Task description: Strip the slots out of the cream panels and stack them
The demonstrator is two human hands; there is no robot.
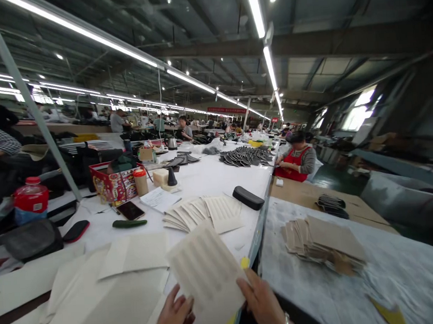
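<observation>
The left hand and right hand are gripping 1 ribbed sheet, fingers curling around its lower edges.

Just ahead of my hands the table is crowded: a fan of ribbed white sheets lies in front, and loose white pieces spread to the left. Beyond the fan, a black case sits near the table's right edge. Open cloth lies further ahead, between the case and the red box. To my right, a tan stack occupies the neighbouring surface, with bare cloth around it.
</observation>
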